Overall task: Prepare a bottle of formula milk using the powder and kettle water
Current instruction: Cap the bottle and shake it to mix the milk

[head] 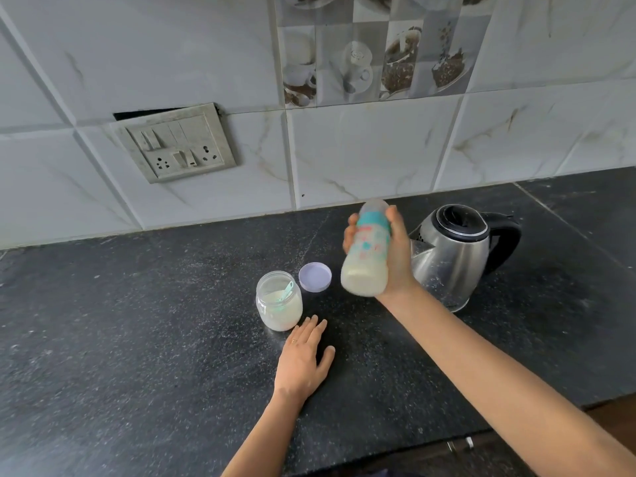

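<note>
My right hand (395, 256) grips a baby bottle (366, 253) above the counter. The bottle has a teal collar and a clear cap on top, and holds whitish milk in its lower part; it looks blurred. A steel kettle (451, 256) with a black lid and handle stands just right of that hand. An open glass jar of powder (278, 302) with a teal scoop inside sits left of the bottle. The jar's lilac lid (315, 277) lies flat beside it. My left hand (304, 359) rests palm down on the counter, fingers spread, just in front of the jar.
The dark speckled stone counter (137, 339) runs to a tiled wall at the back. A switch and socket plate (179, 142) is set in the wall at the left. The counter's front edge shows at the lower right, with a cabinet handle (461, 445) below it.
</note>
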`<state>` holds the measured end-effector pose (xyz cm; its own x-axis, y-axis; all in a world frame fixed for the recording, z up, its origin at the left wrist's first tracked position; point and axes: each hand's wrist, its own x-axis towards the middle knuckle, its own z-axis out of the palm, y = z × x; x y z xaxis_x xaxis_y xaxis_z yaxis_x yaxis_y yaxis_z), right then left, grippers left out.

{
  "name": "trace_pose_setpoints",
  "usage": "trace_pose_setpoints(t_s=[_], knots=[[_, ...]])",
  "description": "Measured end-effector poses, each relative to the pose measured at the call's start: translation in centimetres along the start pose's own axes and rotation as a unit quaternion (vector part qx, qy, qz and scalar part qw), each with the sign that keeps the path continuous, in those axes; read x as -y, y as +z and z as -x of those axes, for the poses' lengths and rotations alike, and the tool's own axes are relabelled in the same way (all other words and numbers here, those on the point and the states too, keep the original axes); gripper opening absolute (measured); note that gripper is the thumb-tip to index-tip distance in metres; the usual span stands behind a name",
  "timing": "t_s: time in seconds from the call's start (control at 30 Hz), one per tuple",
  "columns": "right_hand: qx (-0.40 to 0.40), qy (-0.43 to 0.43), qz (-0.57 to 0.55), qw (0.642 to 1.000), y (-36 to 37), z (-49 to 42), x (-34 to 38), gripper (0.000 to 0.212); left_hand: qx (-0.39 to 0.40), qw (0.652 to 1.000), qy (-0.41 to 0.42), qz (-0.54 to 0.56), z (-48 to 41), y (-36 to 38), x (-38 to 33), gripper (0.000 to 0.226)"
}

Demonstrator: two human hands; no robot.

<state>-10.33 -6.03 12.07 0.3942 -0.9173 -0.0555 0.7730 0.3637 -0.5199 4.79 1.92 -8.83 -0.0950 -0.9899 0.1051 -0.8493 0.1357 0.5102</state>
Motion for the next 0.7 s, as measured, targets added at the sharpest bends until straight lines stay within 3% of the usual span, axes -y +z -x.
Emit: trace_pose_setpoints(t_s=[0.07, 0.13, 0.2, 0.3, 0.33, 0.47, 0.5, 0.57, 0.63, 0.7], knots=[[0.076, 0.019, 0.121, 0.990, -0.2, 1.1, -1.1, 0.030, 0.005, 1.000, 0.005, -0.002, -0.1, 0.1, 0.1, 0.056], [0.150, 0.012, 0.216, 0.965, -0.7, 1.9, -1.7, 0.035, 0.002, 1.000, 0.009, -0.005, -0.2, 0.2, 0.3, 0.057], [0.102, -0.003, 0.157, 0.982, -0.2, 0.9, -1.0, 0.048, -0.002, 1.000, 0.003, -0.002, -0.1, 0.1, 0.1, 0.056], [-0.015, -0.038, 0.033, 0.999, 0.1, -0.4, 0.3, 0.038, -0.003, 1.000, 0.000, 0.002, -0.1, 0.0, 0.0, 0.056], [-0.014, -0.032, 0.041, 0.999, 0.2, -0.2, 0.2, 0.037, -0.002, 1.000, 0.001, 0.001, 0.0, 0.0, -0.1, 0.056], [0.147, -0.013, 0.214, 0.966, -0.3, 1.7, -1.8, 0.044, 0.001, 1.000, 0.011, 0.000, -0.2, 0.2, 0.2, 0.058], [0.144, -0.014, 0.197, 0.970, -0.2, 1.4, -1.6, 0.052, -0.001, 1.000, 0.009, 0.000, -0.2, 0.1, 0.2, 0.058], [0.048, -0.036, 0.087, 0.994, 0.1, -0.3, -0.7, 0.068, -0.003, 1.000, 0.004, -0.001, -0.1, 0.1, 0.1, 0.057], [-0.019, -0.047, 0.027, 0.998, -0.1, -1.2, 0.2, 0.061, -0.005, 1.000, 0.005, 0.002, -0.1, 0.1, 0.1, 0.057], [0.012, -0.014, 0.062, 0.998, -0.2, -0.5, -0.4, 0.050, -0.003, 1.000, 0.005, 0.005, -0.1, 0.0, 0.0, 0.057]])
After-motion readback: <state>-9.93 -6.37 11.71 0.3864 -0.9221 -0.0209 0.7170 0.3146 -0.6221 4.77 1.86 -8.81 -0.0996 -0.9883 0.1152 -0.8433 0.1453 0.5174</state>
